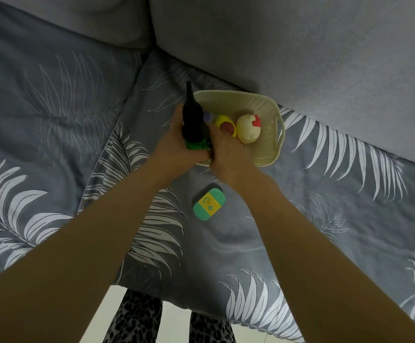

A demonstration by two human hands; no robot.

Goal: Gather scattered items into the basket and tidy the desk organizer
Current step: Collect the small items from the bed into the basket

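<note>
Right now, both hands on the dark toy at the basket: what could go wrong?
1. The dark toy is tall; dropped upright, it may tip over the basket rim.
2. It could knock the cream ball or yellow ball.
3. The green case lies outside, easily missed.

A bed covered in grey bedding with white feather print carries a cream plastic basket near the grey headboard and a teal-and-yellow box just before it.
</note>
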